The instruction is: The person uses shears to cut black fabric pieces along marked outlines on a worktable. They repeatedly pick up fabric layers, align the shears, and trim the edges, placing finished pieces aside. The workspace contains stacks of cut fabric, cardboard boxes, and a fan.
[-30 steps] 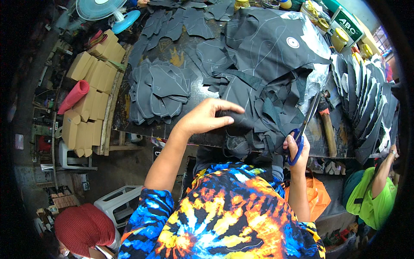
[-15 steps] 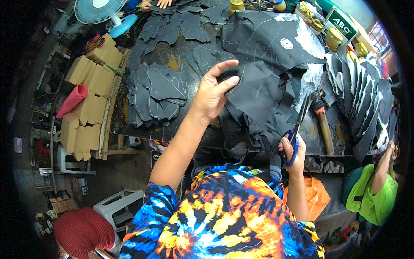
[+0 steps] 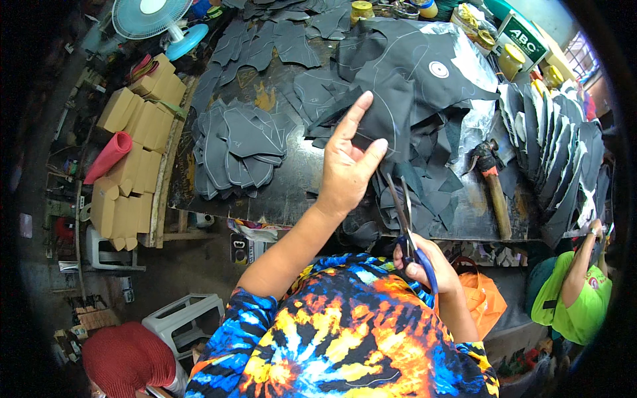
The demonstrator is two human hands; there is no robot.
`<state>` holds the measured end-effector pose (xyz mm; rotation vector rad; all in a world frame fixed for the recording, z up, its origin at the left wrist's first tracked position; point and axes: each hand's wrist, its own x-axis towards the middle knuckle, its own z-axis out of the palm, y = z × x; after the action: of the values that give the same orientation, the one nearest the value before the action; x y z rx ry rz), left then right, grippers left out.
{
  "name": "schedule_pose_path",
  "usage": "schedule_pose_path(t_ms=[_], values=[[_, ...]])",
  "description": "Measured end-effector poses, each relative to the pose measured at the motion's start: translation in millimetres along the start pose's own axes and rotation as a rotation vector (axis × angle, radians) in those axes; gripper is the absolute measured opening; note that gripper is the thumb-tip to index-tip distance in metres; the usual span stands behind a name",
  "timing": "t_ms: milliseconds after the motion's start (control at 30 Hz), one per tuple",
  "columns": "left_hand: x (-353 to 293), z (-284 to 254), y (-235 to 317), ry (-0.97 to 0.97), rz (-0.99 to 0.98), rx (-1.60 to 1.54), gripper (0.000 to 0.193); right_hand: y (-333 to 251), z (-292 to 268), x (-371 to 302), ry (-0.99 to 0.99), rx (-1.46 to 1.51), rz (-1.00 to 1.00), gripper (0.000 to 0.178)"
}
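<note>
My left hand (image 3: 352, 166) is over the near edge of a large sheet of dark grey material (image 3: 388, 99) with pale drawn lines. Its index finger and thumb are spread apart; the curled fingers behind are partly hidden. My right hand (image 3: 438, 265) grips blue-handled scissors (image 3: 407, 240) close to my body. Their blades point away from me, slightly parted, with the tips near the sheet's lower edge. Loose dark scraps (image 3: 424, 192) lie beneath and beside the blades.
Left on the table is a stack of cut dark pieces (image 3: 242, 142). A hammer (image 3: 496, 192) and a fanned pile of pieces (image 3: 554, 152) lie right. Jars (image 3: 511, 61) stand at the back. Cardboard boxes (image 3: 133, 149) line the left; a person in green (image 3: 574, 295) is at right.
My left hand has shifted right and nearer to me. My right hand has brought the scissors left, and their blades have parted. Another person's hands at the far edge have left the view.
</note>
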<state>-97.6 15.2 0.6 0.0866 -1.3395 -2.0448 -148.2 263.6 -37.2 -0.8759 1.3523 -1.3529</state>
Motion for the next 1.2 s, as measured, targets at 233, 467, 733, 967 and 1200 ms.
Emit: schedule_pose_path(t_ms=[233,467,733,967,1200], values=[[-19.7,23.7,-14.9,0.040,-0.079,0.025,0.081,5.0,-0.4,-7.0,0.315,0.040,0.127,0.028],[-20.5,29.6,-21.2,0.018,-0.083,-0.005,0.084,9.6,2.7,2.1,0.259,0.075,-0.115,0.031],[-25.1,35.4,-22.5,0.009,-0.057,0.050,0.083,1.4,8.4,14.7,0.340,-0.040,-0.044,0.033],[-29.0,38.7,-20.7,0.008,-0.105,0.039,0.082,6.3,13.5,16.7,0.390,-0.034,-0.059,0.030],[-30.9,36.5,-21.7,0.003,-0.111,0.016,0.083,14.2,15.5,10.9,0.451,-0.032,0.030,0.024]])
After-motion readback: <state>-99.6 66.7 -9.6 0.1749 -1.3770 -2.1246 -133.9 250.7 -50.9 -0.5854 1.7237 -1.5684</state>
